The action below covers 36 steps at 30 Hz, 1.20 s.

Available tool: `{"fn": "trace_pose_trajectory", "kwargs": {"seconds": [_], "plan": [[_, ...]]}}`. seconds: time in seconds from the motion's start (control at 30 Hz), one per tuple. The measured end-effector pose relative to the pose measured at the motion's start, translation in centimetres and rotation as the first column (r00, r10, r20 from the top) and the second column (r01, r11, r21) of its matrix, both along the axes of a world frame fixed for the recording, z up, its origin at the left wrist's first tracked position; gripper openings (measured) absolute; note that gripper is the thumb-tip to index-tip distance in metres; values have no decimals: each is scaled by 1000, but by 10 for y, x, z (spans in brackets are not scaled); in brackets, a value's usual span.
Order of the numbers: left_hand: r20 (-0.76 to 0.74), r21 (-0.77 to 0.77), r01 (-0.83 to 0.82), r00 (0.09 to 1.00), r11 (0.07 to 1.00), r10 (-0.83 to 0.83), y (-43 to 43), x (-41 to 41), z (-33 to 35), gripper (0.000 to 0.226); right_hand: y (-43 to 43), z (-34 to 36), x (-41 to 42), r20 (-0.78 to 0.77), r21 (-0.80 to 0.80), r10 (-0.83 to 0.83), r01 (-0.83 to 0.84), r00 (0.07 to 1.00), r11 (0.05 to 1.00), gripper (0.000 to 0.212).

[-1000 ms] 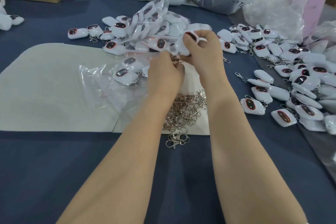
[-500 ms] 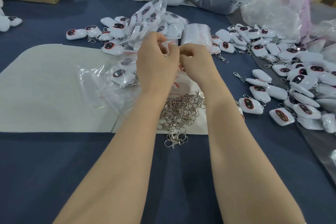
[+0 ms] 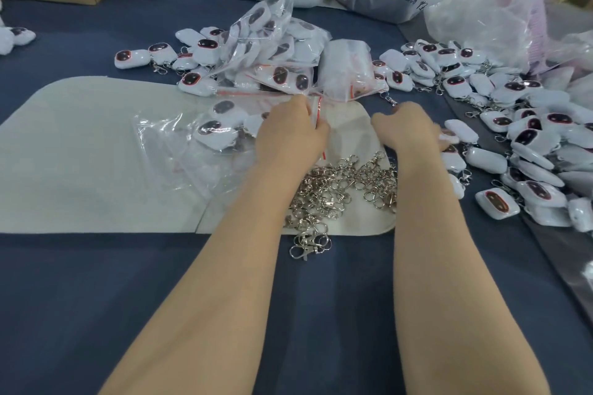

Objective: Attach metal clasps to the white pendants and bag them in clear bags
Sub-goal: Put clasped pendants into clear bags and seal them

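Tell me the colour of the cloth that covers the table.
Dark blue. The head view, the only one, shows the tablecloth plainly.

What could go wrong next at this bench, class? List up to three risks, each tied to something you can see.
1. The clasps lie tangled; lifting one may drag others off the mat, and a few lie past its edge.
2. The left hand alone pinches a limp bag; it could slip while being filled.
3. Bagged pendants touch loose pendants; they may get mixed.
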<state>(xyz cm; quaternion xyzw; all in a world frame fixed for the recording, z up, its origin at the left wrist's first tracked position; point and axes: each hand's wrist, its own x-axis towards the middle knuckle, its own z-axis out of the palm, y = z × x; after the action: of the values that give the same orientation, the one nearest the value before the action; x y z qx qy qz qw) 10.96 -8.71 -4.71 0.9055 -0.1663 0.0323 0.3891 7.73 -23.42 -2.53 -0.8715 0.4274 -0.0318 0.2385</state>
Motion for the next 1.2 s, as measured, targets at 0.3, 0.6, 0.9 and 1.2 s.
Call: {"fn": "trace_pose_trajectory", "kwargs": {"seconds": [0.3,0.6,0.9,1.2], "plan": [[-7,-21,2,1000,1000,-2,0,-2,0,26,18,-1,8,211,-42,81,-74,974,996,35],[-16,-22,-14,1000,1000,14,-1,0,-2,26,3,-14,6,193,6,-58,58,980,998,38],[-36,-355,-44,999,934,34,-3,1,7,20,19,0,13,729,57,70,-161,681,985,32],[-189,-538,-84,982,839,-23,-2,0,16,9,44,4,20,788,356,54,-525,614,774,48]]}}
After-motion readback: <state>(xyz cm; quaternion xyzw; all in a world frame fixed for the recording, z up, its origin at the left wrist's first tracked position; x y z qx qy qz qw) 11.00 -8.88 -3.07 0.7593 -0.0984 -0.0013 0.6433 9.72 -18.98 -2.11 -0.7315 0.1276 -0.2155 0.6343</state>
